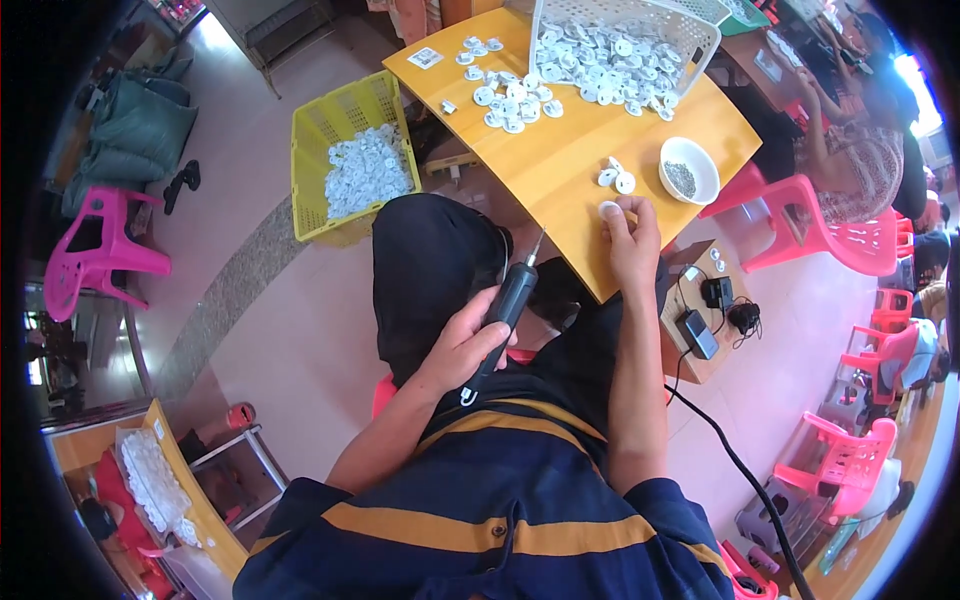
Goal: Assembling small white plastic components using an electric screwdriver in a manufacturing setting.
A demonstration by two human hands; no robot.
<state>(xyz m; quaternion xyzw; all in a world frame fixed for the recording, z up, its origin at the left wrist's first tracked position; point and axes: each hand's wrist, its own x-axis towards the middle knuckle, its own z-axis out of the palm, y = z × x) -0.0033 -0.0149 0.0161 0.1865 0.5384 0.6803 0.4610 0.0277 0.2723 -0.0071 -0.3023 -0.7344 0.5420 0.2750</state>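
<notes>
My left hand (468, 345) is wrapped round a black electric screwdriver (512, 294), whose thin metal bit points up and away over my lap. At the near part of the wooden table (570, 215), my right hand (634, 245) pinches a small round white plastic part (608, 209). Just beyond those fingers lie a few similar white parts (617, 177). To their right stands a white bowl (704, 165) with many small metal pieces, probably screws, too small to make out singly.
A tipped white basket (706, 40) spills white parts across the table's far side. Left of the table, a yellow crate (345, 97) holds more. Adapters and cables (698, 334) lie on a low wooden box at right. Pink chairs (830, 225) and a seated person (860, 160) are beyond.
</notes>
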